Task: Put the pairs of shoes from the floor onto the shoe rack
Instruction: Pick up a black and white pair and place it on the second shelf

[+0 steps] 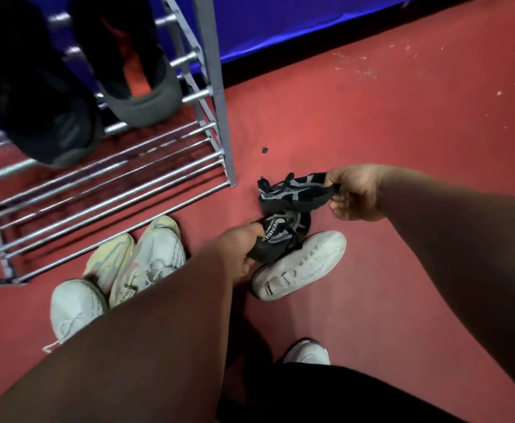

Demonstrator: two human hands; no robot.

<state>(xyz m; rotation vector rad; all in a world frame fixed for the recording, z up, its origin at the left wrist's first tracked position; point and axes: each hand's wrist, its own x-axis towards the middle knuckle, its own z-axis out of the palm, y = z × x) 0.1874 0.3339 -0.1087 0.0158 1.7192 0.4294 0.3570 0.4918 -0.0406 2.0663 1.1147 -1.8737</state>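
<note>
At the bottom middle, a white toe [308,352] peeks out; dark cloth hides the rest of that shoe. The left arm crosses the lower left and covers part of a white lace shoe [73,306] and the cream pair [146,257] beside it. One cream shoe shows letters like "PRO", cut off by the arm.

In the middle, the left hand [241,248] has its fingers curled tight round one black shoe [277,239]. The shoe's white letters read "ENS"; the rest is hard to read. It overlaps a big white shoe [305,264] on the red floor [402,117], whose print is too small to read.

Just above, the right hand [353,193] pinches the heel end of the other black shoe [295,190]. Both black shoes are just right of the shoe rack [112,178], near its foot. I cannot tell if they touch the floor.

At the upper left, two dark shoes [51,117] sit on the rack, blurred and cut off.
</note>
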